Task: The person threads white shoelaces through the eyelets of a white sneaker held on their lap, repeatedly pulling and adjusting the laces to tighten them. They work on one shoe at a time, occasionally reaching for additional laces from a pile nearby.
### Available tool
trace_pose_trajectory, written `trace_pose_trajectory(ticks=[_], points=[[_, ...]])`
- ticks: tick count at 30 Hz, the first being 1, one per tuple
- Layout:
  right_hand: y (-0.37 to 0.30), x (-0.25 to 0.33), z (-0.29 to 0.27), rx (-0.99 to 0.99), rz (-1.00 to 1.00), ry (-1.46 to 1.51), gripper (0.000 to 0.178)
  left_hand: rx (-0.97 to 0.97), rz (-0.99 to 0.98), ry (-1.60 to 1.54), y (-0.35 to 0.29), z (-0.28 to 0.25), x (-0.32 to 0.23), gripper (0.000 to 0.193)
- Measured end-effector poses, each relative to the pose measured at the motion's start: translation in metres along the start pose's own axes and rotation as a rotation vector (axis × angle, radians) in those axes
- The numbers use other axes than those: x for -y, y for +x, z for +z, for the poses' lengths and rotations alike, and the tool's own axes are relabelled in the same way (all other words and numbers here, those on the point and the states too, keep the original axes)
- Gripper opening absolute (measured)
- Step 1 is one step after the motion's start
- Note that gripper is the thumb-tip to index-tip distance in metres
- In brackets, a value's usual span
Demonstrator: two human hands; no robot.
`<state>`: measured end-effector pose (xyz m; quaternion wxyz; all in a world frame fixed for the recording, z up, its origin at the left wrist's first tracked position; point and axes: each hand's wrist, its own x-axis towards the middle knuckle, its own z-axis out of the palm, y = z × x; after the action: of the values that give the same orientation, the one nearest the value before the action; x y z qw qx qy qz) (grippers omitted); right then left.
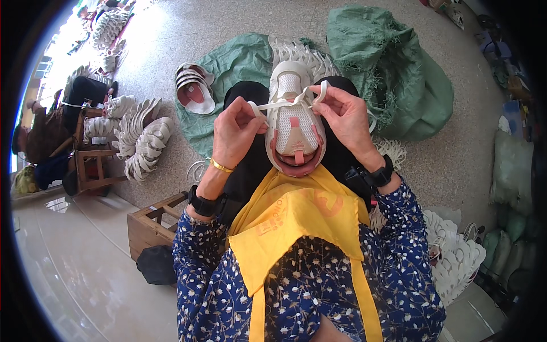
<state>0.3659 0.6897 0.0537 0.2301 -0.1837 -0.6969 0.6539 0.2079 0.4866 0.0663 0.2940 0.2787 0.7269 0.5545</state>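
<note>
A white mesh sneaker upper (289,77) with pink trim rests between my knees, its toe pointing away and its pink-lined opening toward me. My left hand (236,132) pinches one end of a white shoelace (279,105) at the upper's left side. The other end is pinched between the fingers of my right hand (343,117), with a small loop standing above the fingertips. Between both hands the lace runs across the upper, crossing near its middle. Whether a sole is attached is hidden. A yellow apron (296,211) covers my lap just below the opening.
Beyond my knees a green sack (245,57) lies flat under stacked uppers (195,91); another green sack (399,85) bulges at right. White uppers are piled at left (145,139) and lower right (456,251). A wooden stool (148,231) stands near my left elbow.
</note>
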Motion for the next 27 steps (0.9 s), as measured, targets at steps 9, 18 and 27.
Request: trace_pose_trajectory(ticks=[9, 18, 27], points=[[0.012, 0.032, 0.003, 0.09, -0.332, -0.56, 0.012, -0.097, 0.062, -0.062, 0.007, 0.005, 0.005, 0.015], [0.022, 0.035, 0.007, 0.227, -0.339, -0.771, 0.02, -0.14, 0.101, -0.208, 0.01, 0.015, 0.012, 0.016], [0.021, 0.009, -0.001, 0.147, -0.022, -0.348, 0.01, -0.138, 0.138, -0.337, 0.012, 0.02, 0.016, 0.017]])
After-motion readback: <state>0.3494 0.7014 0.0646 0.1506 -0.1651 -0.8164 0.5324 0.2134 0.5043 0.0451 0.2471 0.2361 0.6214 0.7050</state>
